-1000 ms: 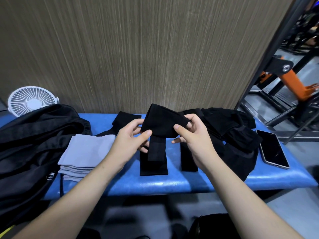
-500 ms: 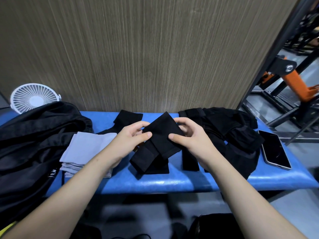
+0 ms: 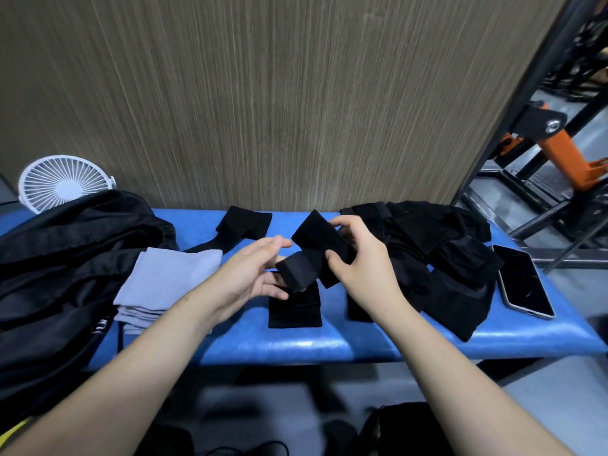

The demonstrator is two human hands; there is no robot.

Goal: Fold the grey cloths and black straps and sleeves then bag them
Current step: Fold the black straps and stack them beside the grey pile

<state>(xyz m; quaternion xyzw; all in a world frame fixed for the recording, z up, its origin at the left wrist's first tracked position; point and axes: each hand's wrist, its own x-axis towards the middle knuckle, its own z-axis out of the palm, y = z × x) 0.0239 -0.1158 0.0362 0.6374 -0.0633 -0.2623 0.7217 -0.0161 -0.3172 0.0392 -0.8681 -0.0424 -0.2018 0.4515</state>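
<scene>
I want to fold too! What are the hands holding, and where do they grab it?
The right hand grips a black strap at its folded middle. The left hand is open, fingers straight beside the strap's hanging end.

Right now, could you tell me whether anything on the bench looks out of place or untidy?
The phone lies at the bench's right end beside an unfolded heap of black sleeves and straps. The grey cloths sit neatly stacked.

two hands [image 3: 253,274] [image 3: 358,268], one phone [image 3: 523,284], one fan [image 3: 62,182], one bag [image 3: 65,258]
</scene>
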